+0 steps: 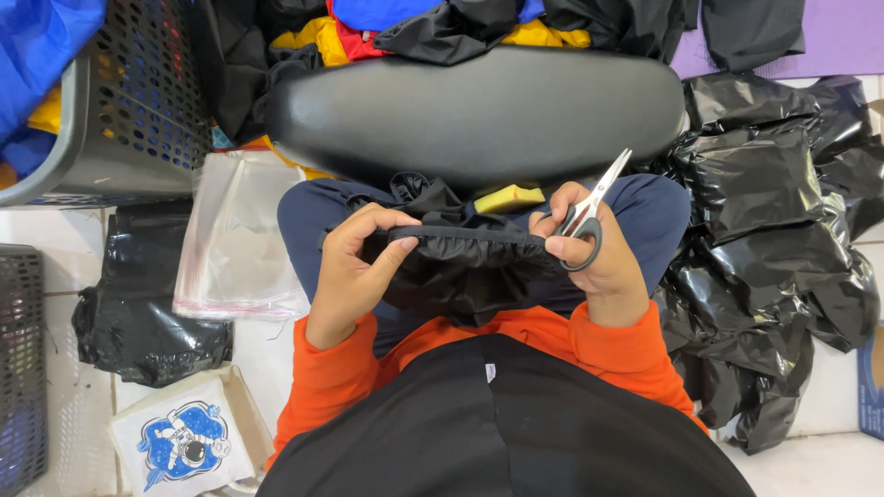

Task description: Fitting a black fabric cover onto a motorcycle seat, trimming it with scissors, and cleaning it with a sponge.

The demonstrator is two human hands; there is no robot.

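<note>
While grey basket [138, 110] upper left holds blue and yellow cloth, black fabric [460, 267] lies on lap, elastic edge stretched between hands: left hand [354, 267] pinches it, right hand [594, 262] grips it plus closed scissors [589, 207].

Bright, even overhead light, soft shadows only, glare streaks on the black stool seat [479, 115] and plastic bags [773, 202], centre sharp, slight wide-angle bending at edges, no motion blur.
</note>
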